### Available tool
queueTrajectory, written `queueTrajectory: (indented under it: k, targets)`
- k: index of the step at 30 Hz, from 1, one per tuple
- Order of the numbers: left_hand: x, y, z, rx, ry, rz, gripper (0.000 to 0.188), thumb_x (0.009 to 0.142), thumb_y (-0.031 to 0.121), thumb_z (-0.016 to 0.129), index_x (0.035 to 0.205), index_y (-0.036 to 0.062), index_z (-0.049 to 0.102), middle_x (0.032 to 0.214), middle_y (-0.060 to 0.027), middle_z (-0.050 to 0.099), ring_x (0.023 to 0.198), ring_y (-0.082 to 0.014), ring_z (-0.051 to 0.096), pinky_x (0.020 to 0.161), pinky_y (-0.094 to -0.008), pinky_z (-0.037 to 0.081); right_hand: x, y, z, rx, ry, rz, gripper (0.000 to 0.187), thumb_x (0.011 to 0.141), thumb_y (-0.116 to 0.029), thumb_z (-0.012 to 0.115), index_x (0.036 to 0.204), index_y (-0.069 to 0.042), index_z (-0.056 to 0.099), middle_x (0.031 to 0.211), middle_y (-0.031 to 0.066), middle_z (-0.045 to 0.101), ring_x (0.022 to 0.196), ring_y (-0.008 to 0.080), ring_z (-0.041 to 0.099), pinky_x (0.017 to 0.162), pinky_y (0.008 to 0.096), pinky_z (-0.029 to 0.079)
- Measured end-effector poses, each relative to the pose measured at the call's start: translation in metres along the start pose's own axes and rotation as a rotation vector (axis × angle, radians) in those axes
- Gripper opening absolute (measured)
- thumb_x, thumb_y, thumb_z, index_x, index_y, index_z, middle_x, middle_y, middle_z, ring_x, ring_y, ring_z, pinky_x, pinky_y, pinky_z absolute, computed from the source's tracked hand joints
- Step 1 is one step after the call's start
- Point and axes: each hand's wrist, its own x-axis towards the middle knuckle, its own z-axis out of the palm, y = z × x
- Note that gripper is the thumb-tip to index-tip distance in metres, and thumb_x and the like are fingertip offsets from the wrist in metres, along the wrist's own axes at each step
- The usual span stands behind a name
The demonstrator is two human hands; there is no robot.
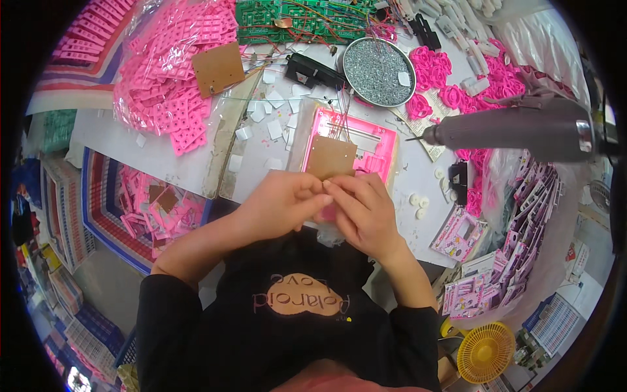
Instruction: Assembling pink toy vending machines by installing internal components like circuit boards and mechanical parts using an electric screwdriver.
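My left hand [282, 204] and my right hand [366, 210] meet fingertip to fingertip at the lower edge of a square brown board [332, 157]. Both are closed in a pinch; what lies between the fingertips is too small to make out. Thin red and dark wires run up from the board. Under it lies an open pink plastic housing [386, 140] with a long slot along its upper part. My hands cover the housing's near side.
A dark electric screwdriver [516, 129] hangs at the right, its bit toward the housing. Beyond stands a round dish of small screws [379, 70]. Around lie pink plastic parts [176, 72], green circuit boards [300, 23], a black component [315, 72], pink rings [431, 68] and printed cards [509, 235].
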Motion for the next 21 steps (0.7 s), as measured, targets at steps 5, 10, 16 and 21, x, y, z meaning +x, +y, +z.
queueTrajectory:
  k: [5,10,16,21]
  targets:
    - [0.005,-0.013,0.002,-0.384,-0.054,-0.063,0.014,0.101,0.008,0.058,0.109,-0.0035,0.063,0.077,-0.006,0.069,0.053,-0.0068,0.056,0.049,-0.0206,0.042,-0.003,-0.018,-0.007,-0.016,-0.092,0.157,0.057,0.074,-0.002,0.072,0.13,-0.005,0.065,0.112,0.0115,0.062,0.092,0.0283,0.058,0.076,0.0376,0.051]
    - [0.001,-0.009,0.012,-0.15,0.047,0.021,0.013,0.1,0.008,0.06,0.108,-0.0023,0.063,0.076,-0.0058,0.069,0.057,-0.0071,0.059,0.05,-0.0211,0.044,-0.008,-0.007,-0.005,0.263,0.032,0.364,0.038,0.083,-0.002,0.072,0.121,-0.005,0.069,0.094,0.0106,0.065,0.075,0.0224,0.062,0.065,0.0326,0.051]
    - [0.003,-0.013,0.013,0.47,0.195,0.337,0.013,0.097,0.009,0.062,0.105,-0.0012,0.063,0.077,-0.0068,0.069,0.059,-0.0105,0.063,0.054,-0.0264,0.049,0.003,-0.004,0.0,0.439,0.019,0.537,0.018,0.085,-0.002,0.072,0.103,-0.001,0.071,0.078,0.0073,0.066,0.059,0.0139,0.06,0.055,0.027,0.048]
    - [0.002,0.001,0.003,-0.032,0.008,0.02,0.009,0.098,0.007,0.062,0.101,-0.0014,0.063,0.078,-0.002,0.068,0.057,-0.0038,0.056,0.051,-0.0204,0.043,-0.006,-0.001,0.0,0.538,0.083,0.617,0.017,0.084,0.001,0.072,0.101,0.0,0.07,0.077,0.0062,0.067,0.059,0.0091,0.06,0.054,0.0239,0.047]
